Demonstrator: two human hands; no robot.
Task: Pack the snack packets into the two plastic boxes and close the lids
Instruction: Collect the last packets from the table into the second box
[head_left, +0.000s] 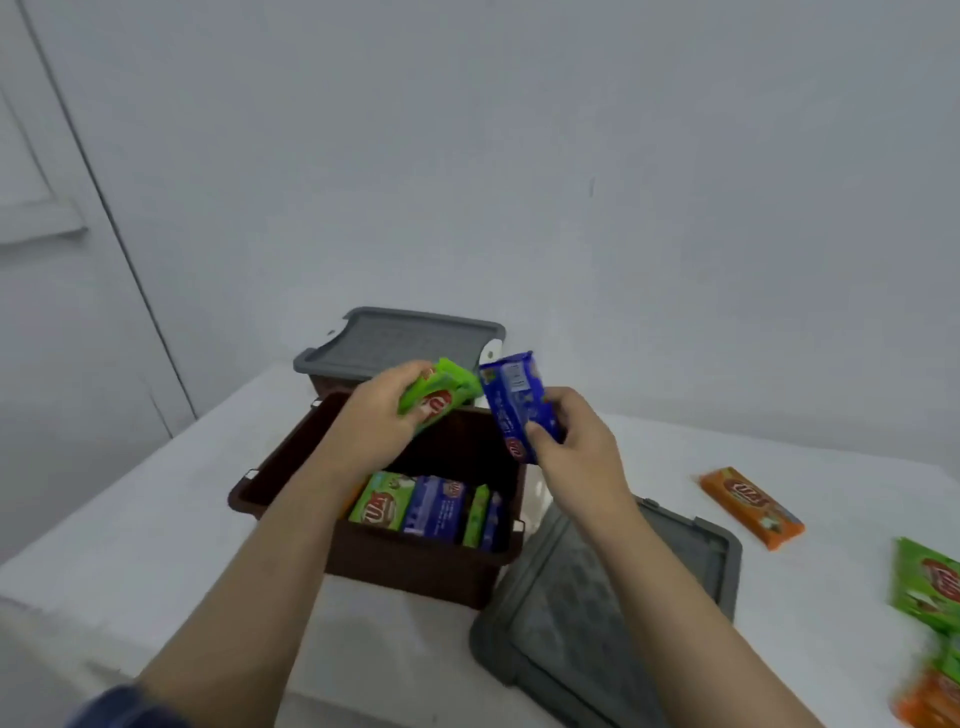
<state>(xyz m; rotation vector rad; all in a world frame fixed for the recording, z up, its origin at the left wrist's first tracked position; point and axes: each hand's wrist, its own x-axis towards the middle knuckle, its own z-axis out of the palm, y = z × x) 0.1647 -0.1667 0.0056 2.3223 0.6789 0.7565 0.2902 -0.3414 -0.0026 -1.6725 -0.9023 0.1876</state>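
An open brown plastic box (291, 457) stands on the white table, with several green and blue snack packets (431, 506) upright in its near right part. Above the box, my left hand (379, 415) grips a green packet (441, 395). Beside it, my right hand (576, 441) holds a blue packet (511, 395) tilted over the box's right rim. Behind, a second brown box (327, 384) sits shut under its grey lid (410, 338). A loose grey lid (675, 577) lies right of the open box, partly under my right forearm.
An orange packet (750, 506) lies on the table to the right. More green packets (930, 582) and orange packets (930, 701) lie at the right edge of view. A grey wall rises behind the white table (156, 519); a door frame stands at left.
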